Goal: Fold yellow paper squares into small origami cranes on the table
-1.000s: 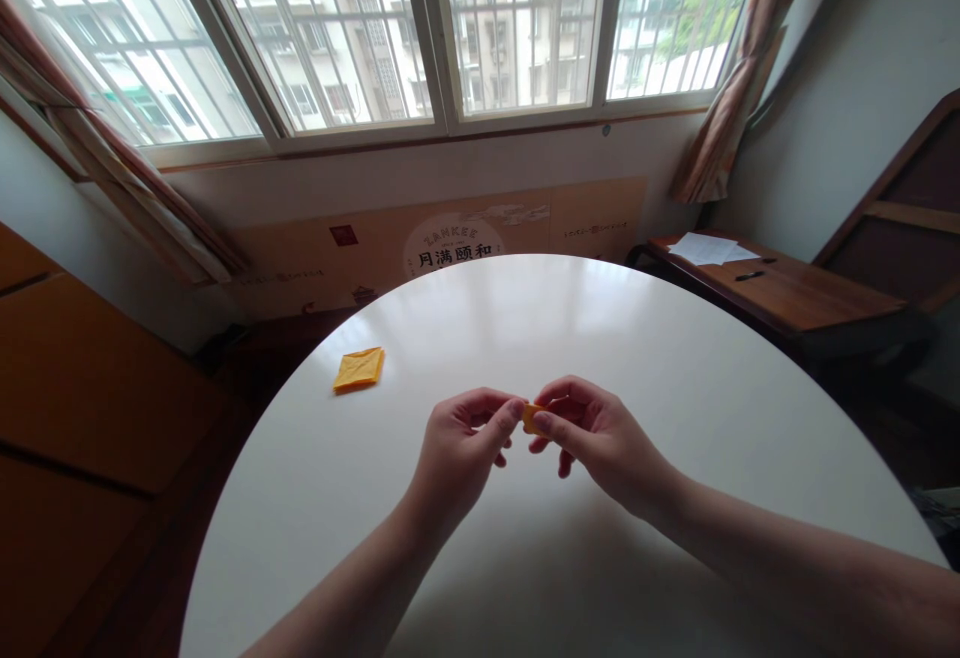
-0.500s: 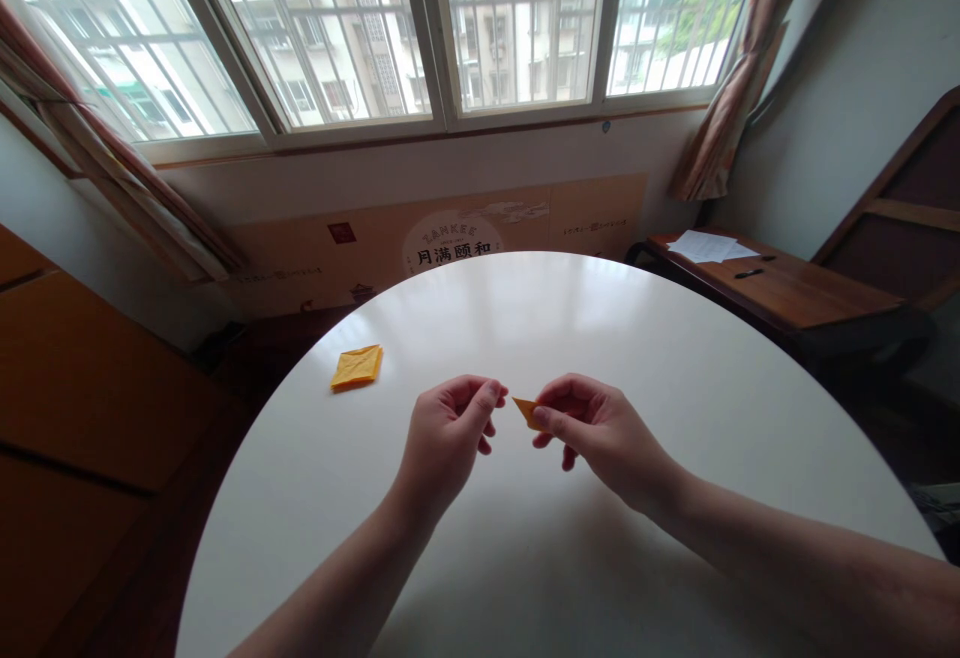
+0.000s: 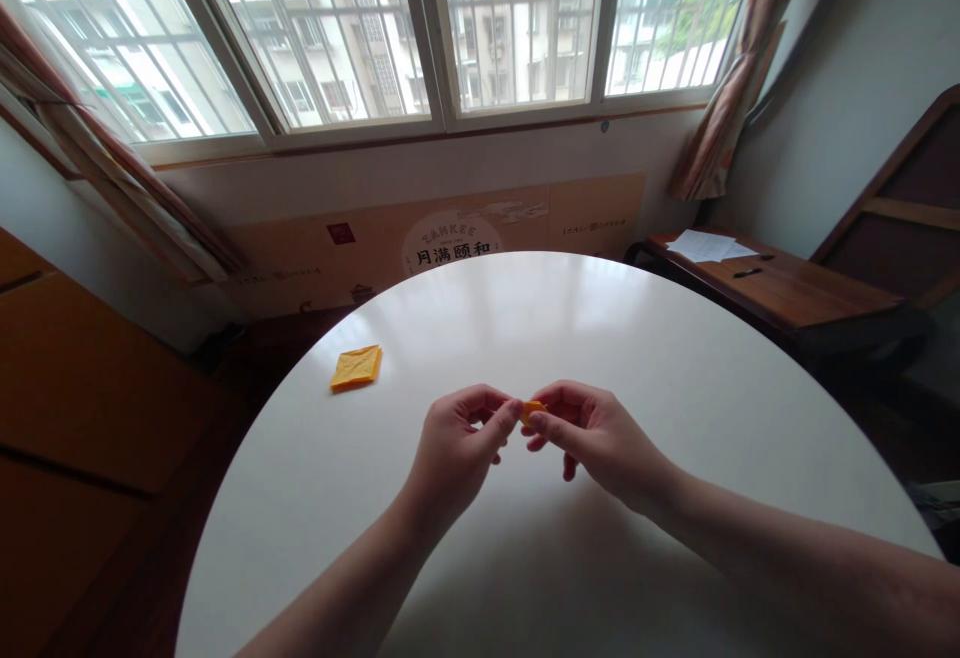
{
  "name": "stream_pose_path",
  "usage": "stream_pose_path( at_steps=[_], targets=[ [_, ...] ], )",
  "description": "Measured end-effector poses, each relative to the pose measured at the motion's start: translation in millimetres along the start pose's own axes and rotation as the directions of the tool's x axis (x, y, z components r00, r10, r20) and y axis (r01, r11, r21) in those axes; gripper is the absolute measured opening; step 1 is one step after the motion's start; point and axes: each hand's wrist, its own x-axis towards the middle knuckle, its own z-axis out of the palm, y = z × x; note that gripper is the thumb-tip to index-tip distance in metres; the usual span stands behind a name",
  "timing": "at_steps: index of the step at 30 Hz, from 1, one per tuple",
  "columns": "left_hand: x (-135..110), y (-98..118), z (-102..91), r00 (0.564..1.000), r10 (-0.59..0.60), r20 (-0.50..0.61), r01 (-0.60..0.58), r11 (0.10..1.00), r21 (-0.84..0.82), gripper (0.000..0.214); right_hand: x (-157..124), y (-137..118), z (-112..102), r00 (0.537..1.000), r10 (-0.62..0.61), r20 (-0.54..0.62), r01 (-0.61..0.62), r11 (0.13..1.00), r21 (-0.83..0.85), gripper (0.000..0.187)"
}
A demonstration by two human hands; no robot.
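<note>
Between my two hands, above the white round table (image 3: 315, 528), is a small folded piece of orange-yellow paper (image 3: 532, 408). My right hand (image 3: 592, 428) pinches it between thumb and fingers from the right. From the left, my left hand (image 3: 465, 438) has its thumb and forefinger closed on the paper's left end. Most of the paper is hidden behind the fingertips, so its full shape does not show. A flat, crinkled yellow folded square (image 3: 356, 368) lies on the table to the left, apart from both hands.
Past the table's far edge stands a printed cardboard panel (image 3: 585, 213) below the barred window (image 3: 517, 28). At the right, a wooden side table (image 3: 817, 283) holds white papers (image 3: 705, 245) and a dark pen (image 3: 746, 273). An orange-brown cabinet (image 3: 67, 378) is at the left.
My left hand has moved right and closed on the left end of the small paper, which my right hand still holds. The yellow square has stayed put.
</note>
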Motion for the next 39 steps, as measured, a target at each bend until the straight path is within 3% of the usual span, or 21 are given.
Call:
stream_pose_path(
  at_steps=[9,16,27,39],
  targets=[
    [-3.2,0.6,0.7,0.999,0.007,-0.048,-0.004,0.998,0.061,0.026,-0.1,-3.0,-0.2,1.0,-0.005,0.006,0.005,0.999,-0.04,0.035],
    [-1.1,0.4,2.4,0.989,-0.112,0.101,0.123,0.986,-0.115,0.031,0.4,-0.9,-0.8,1.0,0.001,-0.003,-0.001,0.999,-0.035,0.033],
    [1.1,0.2,-1.3,0.967,-0.224,0.123,0.245,0.95,-0.196,0.03,-2.4,-7.1,-1.0,0.999,0.034,0.013,-0.033,0.998,-0.046,0.034],
    [12.8,-3.1,-17.0,0.993,-0.068,0.099,0.055,0.99,0.128,0.03,6.2,-12.6,-11.1,0.983,0.177,0.044,-0.175,0.984,-0.044,0.032]
  ],
)
